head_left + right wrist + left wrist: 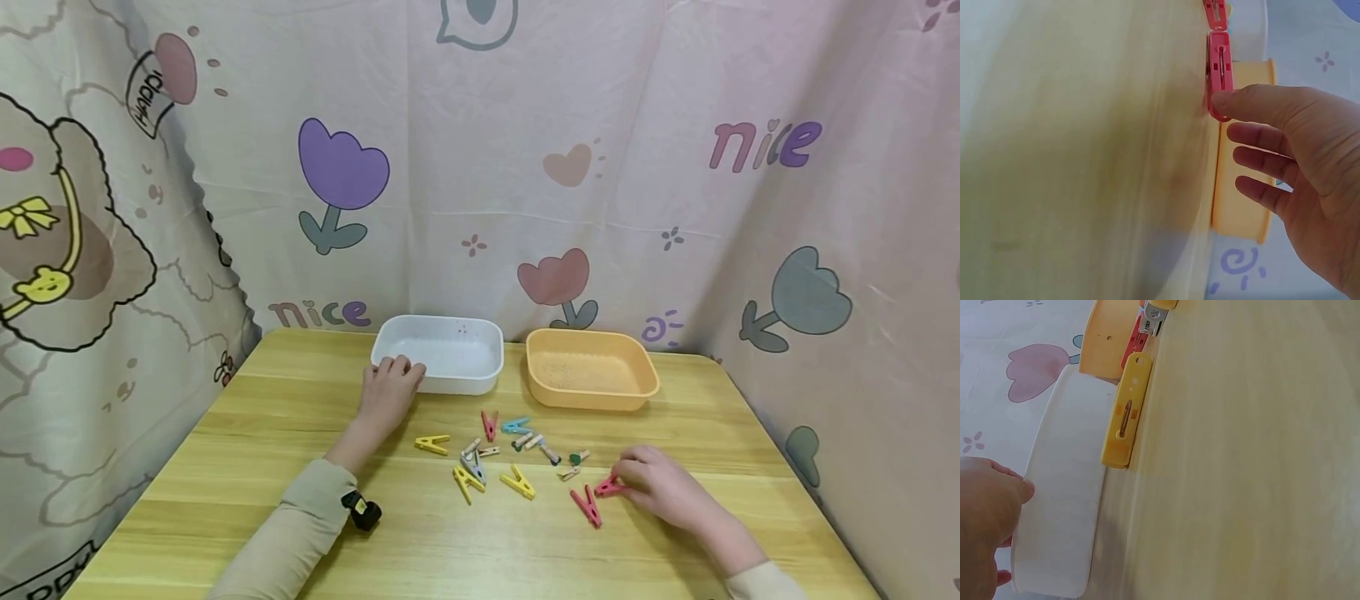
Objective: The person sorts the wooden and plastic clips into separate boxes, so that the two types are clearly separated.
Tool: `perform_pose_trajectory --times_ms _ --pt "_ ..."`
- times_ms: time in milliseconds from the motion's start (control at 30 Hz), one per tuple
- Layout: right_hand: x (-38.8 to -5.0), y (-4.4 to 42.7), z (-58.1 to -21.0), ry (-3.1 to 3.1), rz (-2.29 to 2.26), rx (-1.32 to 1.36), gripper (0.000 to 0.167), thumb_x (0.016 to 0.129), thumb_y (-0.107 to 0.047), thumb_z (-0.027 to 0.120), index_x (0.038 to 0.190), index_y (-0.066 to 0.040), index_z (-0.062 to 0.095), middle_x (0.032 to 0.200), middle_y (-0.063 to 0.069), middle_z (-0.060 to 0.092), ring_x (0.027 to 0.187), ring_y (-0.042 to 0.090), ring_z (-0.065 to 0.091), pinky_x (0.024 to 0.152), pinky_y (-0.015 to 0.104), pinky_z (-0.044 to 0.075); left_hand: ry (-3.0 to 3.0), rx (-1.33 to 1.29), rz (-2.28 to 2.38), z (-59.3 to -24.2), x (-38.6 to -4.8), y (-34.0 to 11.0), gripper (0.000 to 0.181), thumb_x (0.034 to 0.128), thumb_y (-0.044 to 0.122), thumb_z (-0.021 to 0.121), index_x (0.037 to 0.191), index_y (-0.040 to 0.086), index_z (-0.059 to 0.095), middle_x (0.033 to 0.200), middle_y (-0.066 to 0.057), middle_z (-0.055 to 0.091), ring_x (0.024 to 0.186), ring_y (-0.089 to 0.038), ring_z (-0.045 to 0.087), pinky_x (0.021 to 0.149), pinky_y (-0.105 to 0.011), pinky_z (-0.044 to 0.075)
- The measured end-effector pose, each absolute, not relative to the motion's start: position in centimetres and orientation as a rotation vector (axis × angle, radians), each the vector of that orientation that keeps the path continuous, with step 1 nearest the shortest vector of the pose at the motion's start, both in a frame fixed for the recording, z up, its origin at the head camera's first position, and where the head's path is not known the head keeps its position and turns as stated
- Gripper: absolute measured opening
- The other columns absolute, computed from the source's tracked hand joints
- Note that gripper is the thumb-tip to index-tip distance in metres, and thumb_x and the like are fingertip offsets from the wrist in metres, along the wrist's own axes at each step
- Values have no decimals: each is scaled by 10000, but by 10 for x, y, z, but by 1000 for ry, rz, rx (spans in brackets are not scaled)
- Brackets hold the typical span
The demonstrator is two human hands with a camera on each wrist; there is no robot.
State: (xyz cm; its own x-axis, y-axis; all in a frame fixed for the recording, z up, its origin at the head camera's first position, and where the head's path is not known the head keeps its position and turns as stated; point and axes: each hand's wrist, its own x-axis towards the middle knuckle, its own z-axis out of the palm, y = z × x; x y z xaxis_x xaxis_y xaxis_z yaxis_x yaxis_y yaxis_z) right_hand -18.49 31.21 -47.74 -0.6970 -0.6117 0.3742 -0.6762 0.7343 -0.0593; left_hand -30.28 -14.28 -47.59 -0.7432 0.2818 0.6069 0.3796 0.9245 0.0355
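Note:
In the head view my left hand (387, 392) holds the front-left rim of a white plastic basin (461, 385). The left wrist view shows its thumb against the outer wall, with the other fingers beyond the rim. My right hand (663, 486) pinches one end of a red clothespin (606, 487) at the right of the table. In the right wrist view the thumb lies on this red clothespin (1220, 59); the index finger's grip is partly hidden, and the other fingers hang loosely. A second red clothespin (587, 507) lies just to its left.
A yellow-orange basin (592, 400) stands right of the white one. Between the hands lie several clothespins: yellow ones (518, 482), a blue one (516, 426), a grey one (474, 467), another red one (490, 426) and small wooden ones (534, 442). A printed curtain (465, 167) hangs behind the table (450, 550).

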Motion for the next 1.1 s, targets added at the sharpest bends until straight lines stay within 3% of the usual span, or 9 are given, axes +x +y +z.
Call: perform_pose_trajectory --times_ms 300,533,1100 --pt "-186 305 -471 -2750 208 926 290 688 -161 827 892 -262 647 992 -108 624 949 141 579 827 430 494 -2443 -465 -211 -477 -303 -142 100 915 209 670 1010 181 657 940 -80 612 865 -295 548 718 -466 434" --pt "-189 302 -471 -2807 170 891 317 665 -144 804 880 -261 602 972 -131 581 919 91 520 794 374 470 -2451 -460 -221 -477 -303 -142 97 919 204 663 1012 179 655 943 -87 612 877 -301 547 734 -474 428" --pt "-220 283 -441 -2682 168 896 378 630 -159 841 922 -193 603 947 -69 573 919 152 524 811 387 446 -2420 -465 -238 -479 -302 -142 120 897 183 691 1013 184 661 927 -80 597 871 -298 537 753 -497 428"
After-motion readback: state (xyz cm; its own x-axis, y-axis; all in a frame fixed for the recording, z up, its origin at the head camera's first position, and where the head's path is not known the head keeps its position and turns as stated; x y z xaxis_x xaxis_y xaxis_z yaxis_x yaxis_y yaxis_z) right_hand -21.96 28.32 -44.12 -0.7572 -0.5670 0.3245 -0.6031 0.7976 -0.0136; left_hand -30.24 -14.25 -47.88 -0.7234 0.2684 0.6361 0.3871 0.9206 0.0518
